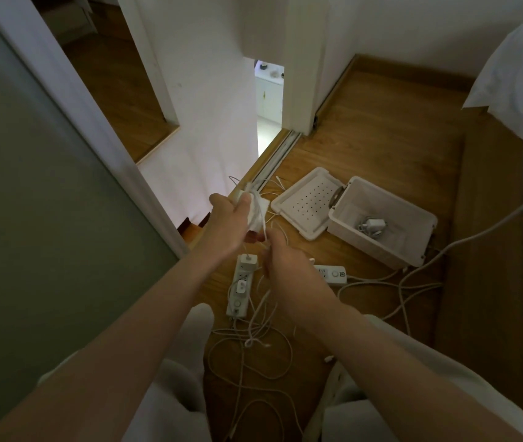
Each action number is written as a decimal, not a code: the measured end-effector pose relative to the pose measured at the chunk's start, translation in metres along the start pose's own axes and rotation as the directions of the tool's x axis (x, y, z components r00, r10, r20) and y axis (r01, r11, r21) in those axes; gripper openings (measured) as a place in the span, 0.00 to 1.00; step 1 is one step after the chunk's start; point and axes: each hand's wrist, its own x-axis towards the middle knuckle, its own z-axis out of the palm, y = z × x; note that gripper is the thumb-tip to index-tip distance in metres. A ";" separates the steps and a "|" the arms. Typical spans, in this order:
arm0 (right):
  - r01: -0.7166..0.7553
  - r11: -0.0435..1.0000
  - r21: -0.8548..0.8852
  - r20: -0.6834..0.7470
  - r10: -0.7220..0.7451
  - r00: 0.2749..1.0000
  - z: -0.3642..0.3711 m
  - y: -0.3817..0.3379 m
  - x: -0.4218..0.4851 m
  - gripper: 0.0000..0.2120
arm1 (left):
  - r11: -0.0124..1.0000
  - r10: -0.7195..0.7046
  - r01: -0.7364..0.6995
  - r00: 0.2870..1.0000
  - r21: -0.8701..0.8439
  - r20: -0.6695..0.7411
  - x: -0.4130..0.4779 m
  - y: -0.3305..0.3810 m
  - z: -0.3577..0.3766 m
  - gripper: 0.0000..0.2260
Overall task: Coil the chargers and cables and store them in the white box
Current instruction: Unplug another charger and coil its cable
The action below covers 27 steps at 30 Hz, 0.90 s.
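Presently, left grip (231,218) curled round a white charger (258,215) above the floor (381,148), right grip (285,260) seemingly pinching its cable (265,231), white box (381,250) open nearby: charger likely light, rigid, so hold there; cable limp, slick, tangle-prone, best fed close in.

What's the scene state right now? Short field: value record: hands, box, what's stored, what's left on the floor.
left hand: grips a white charger with cable wound on it
right hand: pinches the charger cable just below the left hand
white box: on the floor, open, perforated lid folded back flat
stored: one coiled charger inside the box
floor: near power strip with an adapter plugged in; second power strip; loose cables tangled by the knees
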 end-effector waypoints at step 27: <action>0.357 0.808 -0.470 0.008 -0.400 0.917 -0.040 0.034 0.027 0.13 | 0.840 0.145 0.201 0.812 -0.504 0.565 -0.017 0.021 -0.030 0.15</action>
